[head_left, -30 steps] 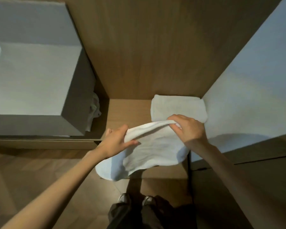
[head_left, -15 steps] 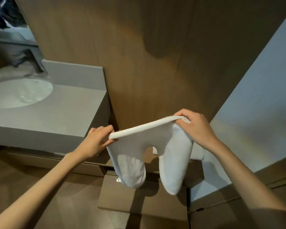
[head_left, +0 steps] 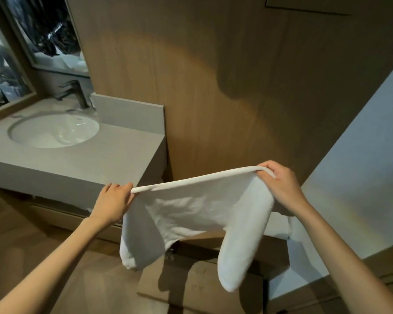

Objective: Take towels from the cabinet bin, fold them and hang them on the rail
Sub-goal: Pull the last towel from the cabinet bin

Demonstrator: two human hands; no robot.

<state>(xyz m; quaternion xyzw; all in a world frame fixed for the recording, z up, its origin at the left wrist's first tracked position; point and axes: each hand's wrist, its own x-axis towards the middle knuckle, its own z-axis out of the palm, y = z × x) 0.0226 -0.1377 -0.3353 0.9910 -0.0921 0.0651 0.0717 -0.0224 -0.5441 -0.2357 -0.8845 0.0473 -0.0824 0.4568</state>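
Note:
A white towel point(head_left: 197, 209) hangs spread in the air in front of the wooden wall. My left hand point(head_left: 114, 200) pinches its upper left corner and my right hand point(head_left: 279, 184) pinches its upper right corner, so the top edge is stretched almost straight. Two folded ends droop down at the left and right. Behind the right end, part of another folded white towel point(head_left: 281, 225) shows on the low wooden cabinet top point(head_left: 197, 282). No rail or bin is in view.
A grey vanity counter point(head_left: 95, 164) with a white basin point(head_left: 55, 130) and a dark faucet point(head_left: 77, 94) stands to the left, under a mirror point(head_left: 50, 35). A wood-panelled wall point(head_left: 213, 87) is straight ahead; a pale wall point(head_left: 361, 177) runs along the right.
Both hands have lifted the towel up from the low cabinet and drawn apart, stretching its top edge wide. The view has tilted up to the sink and wall.

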